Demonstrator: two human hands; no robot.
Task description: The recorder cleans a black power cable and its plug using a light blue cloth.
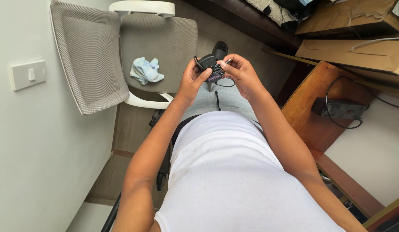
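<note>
My left hand [191, 80] and my right hand [242, 74] hold one small black device [211, 65] between them, above my lap. A thin black cable [217, 99] is looped around the device and hangs down from it over my grey trousers. My left thumb rests on the device's side. The fingers of my right hand pinch a small metal-tipped end of the cable [227, 61] at the device's upper right. Part of the device is hidden by my fingers.
A grey mesh office chair [92, 56] with white armrests stands ahead, a crumpled light-blue cloth [146, 71] on its seat. A white wall switch [28, 74] is at the left. To the right is a wooden desk [311, 124] with a black power adapter [339, 108], and cardboard boxes [358, 51].
</note>
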